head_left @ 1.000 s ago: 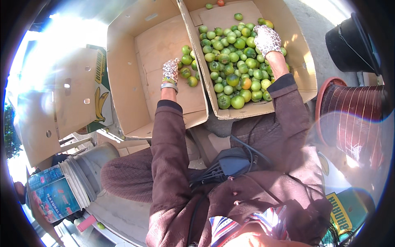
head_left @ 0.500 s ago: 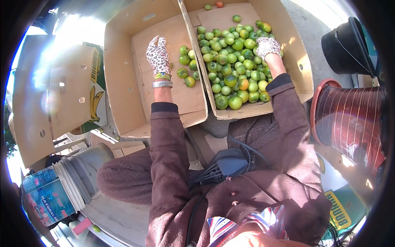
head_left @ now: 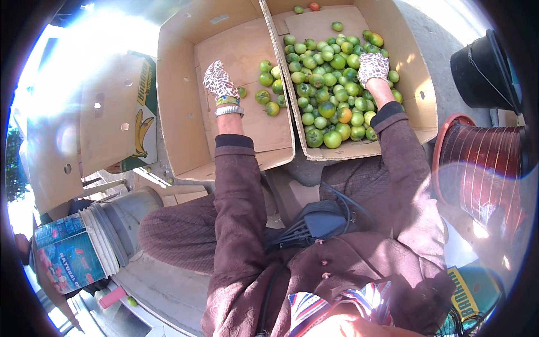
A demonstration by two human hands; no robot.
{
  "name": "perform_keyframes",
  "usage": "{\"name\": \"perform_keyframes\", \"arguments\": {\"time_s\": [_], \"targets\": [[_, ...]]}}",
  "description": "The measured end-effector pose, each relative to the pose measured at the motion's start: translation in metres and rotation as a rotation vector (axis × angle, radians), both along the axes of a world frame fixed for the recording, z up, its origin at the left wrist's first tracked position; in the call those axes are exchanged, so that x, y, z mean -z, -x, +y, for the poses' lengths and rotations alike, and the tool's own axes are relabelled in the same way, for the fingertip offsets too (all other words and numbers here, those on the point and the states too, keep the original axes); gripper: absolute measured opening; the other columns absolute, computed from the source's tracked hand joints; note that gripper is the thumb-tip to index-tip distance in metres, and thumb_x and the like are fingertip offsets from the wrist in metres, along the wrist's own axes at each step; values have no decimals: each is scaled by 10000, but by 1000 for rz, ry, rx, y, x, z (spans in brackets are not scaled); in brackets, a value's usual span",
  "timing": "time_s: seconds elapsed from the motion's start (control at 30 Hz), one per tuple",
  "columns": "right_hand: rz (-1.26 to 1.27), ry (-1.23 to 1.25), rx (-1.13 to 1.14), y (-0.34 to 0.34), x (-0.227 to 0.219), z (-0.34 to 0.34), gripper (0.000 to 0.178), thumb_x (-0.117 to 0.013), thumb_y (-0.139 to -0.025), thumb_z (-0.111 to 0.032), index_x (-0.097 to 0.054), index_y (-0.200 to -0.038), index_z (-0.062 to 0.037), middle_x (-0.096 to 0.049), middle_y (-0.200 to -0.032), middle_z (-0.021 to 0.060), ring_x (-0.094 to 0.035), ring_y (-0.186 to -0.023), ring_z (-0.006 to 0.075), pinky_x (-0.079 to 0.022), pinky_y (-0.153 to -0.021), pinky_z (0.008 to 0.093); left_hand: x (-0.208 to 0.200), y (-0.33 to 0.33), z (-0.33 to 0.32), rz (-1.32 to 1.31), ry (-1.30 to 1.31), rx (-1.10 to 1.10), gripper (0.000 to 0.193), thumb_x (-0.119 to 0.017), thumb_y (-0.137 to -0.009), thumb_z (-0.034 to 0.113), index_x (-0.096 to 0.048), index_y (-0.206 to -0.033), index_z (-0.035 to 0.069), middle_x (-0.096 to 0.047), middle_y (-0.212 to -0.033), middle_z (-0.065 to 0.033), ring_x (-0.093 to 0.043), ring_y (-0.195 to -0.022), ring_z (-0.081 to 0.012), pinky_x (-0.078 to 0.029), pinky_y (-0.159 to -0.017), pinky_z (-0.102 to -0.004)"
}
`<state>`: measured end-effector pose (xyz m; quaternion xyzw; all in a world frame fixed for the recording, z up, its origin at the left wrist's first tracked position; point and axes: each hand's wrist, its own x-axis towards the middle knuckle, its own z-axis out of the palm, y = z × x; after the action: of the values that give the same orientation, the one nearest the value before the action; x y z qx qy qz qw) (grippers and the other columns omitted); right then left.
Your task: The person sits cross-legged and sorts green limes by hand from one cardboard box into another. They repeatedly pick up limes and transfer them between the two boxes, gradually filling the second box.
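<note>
My left hand (head_left: 220,81), in a spotted glove, hovers over the left cardboard box (head_left: 175,109). Its fingers point away from me and stretch out, with nothing visible in them. Beside it lies a green tomato (head_left: 241,91); several more green and yellowish tomatoes (head_left: 263,96) rest along that box's right wall. In the right cardboard box (head_left: 412,106), my right hand (head_left: 373,67), gloved alike, reaches palm down onto the far right part of a heap of green tomatoes (head_left: 328,92). The back of that hand hides its fingertips and anything under them.
A black bucket (head_left: 477,73) and a reddish-brown ribbed container (head_left: 483,163) stand at the right. Flattened cartons (head_left: 101,112) lean at the left, above nested grey buckets (head_left: 109,236). Past the right box's far wall lie a small green and a red tomato (head_left: 314,7).
The view has shifted, so the boxes appear farther right. My left hand has drawn back slightly, uncovering a tomato beside it. My right hand now looks broader over the heap.
</note>
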<state>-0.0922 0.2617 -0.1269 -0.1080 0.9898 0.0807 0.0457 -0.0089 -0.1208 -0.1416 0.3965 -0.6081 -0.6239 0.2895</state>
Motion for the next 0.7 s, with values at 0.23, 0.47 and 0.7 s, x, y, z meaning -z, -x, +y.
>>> {"name": "perform_keyframes", "arguments": {"time_s": [0.23,0.47,0.7], "targets": [[110,424,9,-5,-71,-10,376,-691,-742,-275,-658,-1073,-99,-663,-1084,129,-612,-1033,305,-487,-893,435,-55,-2,46,241,114,143,266,-627,-894,95,-639,-1131,-26,-678,-1055,-117,-649,-884,-169,-524,-728,-271],[640,986,-621,-64,-101,-65,415,-741,-741,-168,-645,-1141,-109,-664,-1074,57,-616,-993,258,-476,-888,395,-138,-23,121,311,124,849,281,-652,-881,82,-654,-1142,-24,-693,-1047,-98,-645,-944,-140,-534,-813,-261],[523,1030,-743,-68,-84,-77,388,-673,-822,-190,-612,-1195,-104,-642,-1137,78,-610,-1021,262,-476,-912,402,-123,-24,133,240,20,965,341,-667,-875,79,-620,-1200,-16,-665,-1117,-89,-615,-1004,-136,-515,-884,-274]]}}
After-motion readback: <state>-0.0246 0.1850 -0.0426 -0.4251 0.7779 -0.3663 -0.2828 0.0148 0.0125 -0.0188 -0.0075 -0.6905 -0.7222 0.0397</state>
